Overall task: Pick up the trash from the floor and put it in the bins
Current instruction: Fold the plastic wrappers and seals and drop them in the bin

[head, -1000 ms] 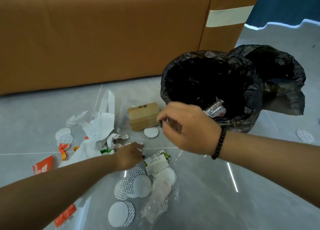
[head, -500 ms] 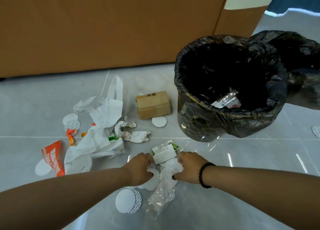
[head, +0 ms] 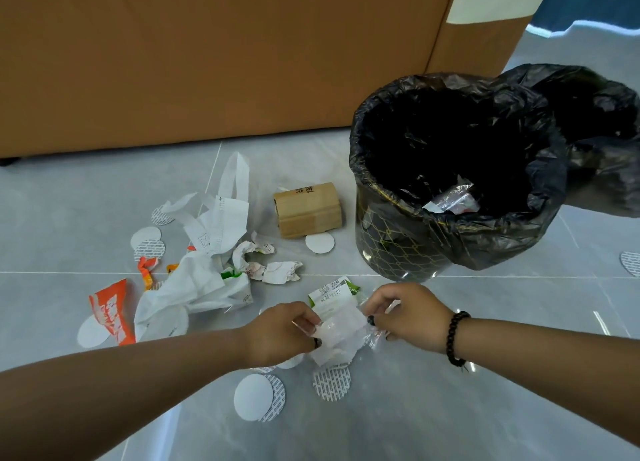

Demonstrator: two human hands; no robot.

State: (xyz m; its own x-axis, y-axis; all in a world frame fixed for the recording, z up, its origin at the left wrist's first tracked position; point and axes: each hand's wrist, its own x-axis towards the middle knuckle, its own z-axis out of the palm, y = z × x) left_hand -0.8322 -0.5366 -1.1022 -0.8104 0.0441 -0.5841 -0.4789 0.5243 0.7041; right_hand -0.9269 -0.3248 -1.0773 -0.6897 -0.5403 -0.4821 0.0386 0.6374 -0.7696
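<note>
a home living room, by the look of it. a tan leather-like sofa (head: 225,55) stands on glossy pale grey floor tiles (head: 485,391), and two small round bins lined with black plastic bags (head: 450,238) sit beside it.

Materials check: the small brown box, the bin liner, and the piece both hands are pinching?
Brown box: looks like matte kraft cardboard, with flat folded faces and printed characters on top.
Bin liner: thin black plastic film, glossy and wrinkled, folded over the rim.
Piece pinched between left hand and right hand: likely clear crinkly plastic wrap with white paper in or behind it; the layers are hard to separate.
</note>
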